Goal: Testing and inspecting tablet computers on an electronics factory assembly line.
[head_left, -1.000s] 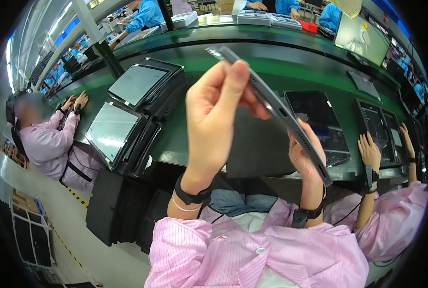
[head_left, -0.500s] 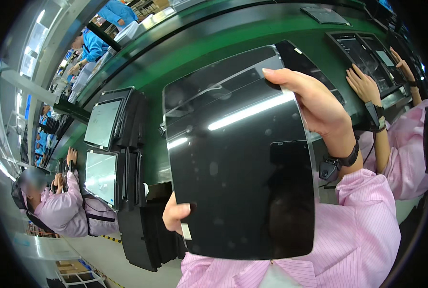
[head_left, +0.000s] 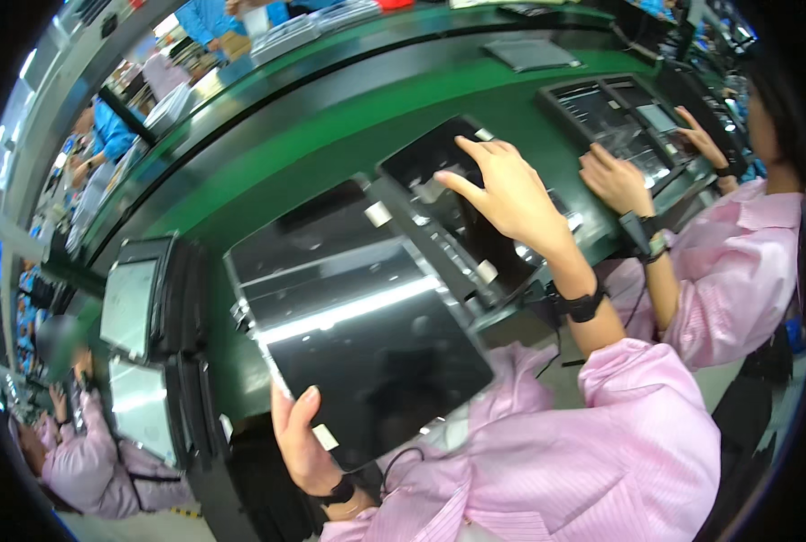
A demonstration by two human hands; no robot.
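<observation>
A large glossy black flat panel (head_left: 367, 361) with small white tabs is tilted in front of me and reflects a bright light strip. My left hand (head_left: 303, 438) grips its lower left corner, thumb on the face beside a white tab. My right hand (head_left: 511, 194) is off this panel, its thumb and forefinger apart. It reaches over a second black panel (head_left: 421, 163) on the green bench, near that panel's far end. Whether my right fingertips touch the second panel, I cannot tell. Part of it is hidden behind my right hand.
Stacked black trays with pale panels (head_left: 132, 307) stand at the left. On the right a co-worker's hands (head_left: 615, 181) rest by a black tray (head_left: 592, 113) holding panels. Another flat panel (head_left: 534, 54) lies at the far side of the green bench (head_left: 240, 185).
My right hand has let go of the held panel's upper right edge and opened over the second panel. The held panel has tilted and sits further left. The whole view has shifted.
</observation>
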